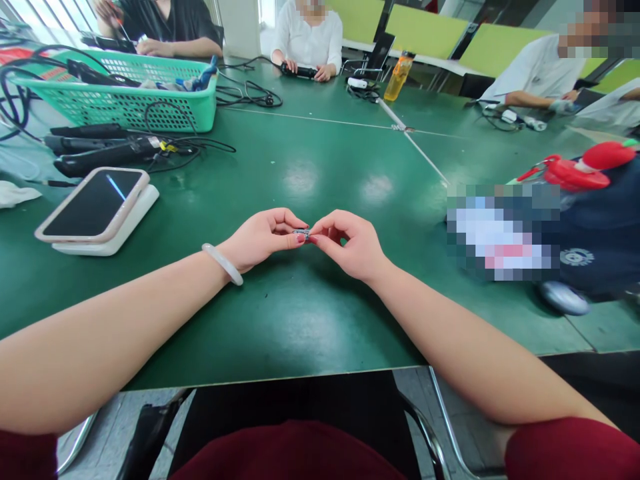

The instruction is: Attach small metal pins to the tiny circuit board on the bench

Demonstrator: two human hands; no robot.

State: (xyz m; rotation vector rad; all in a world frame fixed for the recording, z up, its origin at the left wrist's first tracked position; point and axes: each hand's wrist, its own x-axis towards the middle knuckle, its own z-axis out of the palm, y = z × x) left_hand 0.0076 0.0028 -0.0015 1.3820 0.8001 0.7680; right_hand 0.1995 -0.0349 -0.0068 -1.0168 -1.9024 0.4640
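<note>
Between my fingertips, just above the green table [300, 327], is a small grey metallic piece [301, 233], too small and too covered to name its kind. My left hand [263, 239] pinches it between thumb and fingers; a pale bangle [223, 264] circles that wrist. From the other side my right hand [350, 243] meets it, thumb and index finger pressed together at the piece's right end. The fingertips of both hands nearly touch and hide part of the piece.
To the left lie a phone [95, 203] on a white box, black handheld devices [105, 147] with cables and a green basket [130, 107]. On the right are a mouse [564, 298] and a dark blue bag [590, 233]. An orange bottle [400, 77] and several people are across the table.
</note>
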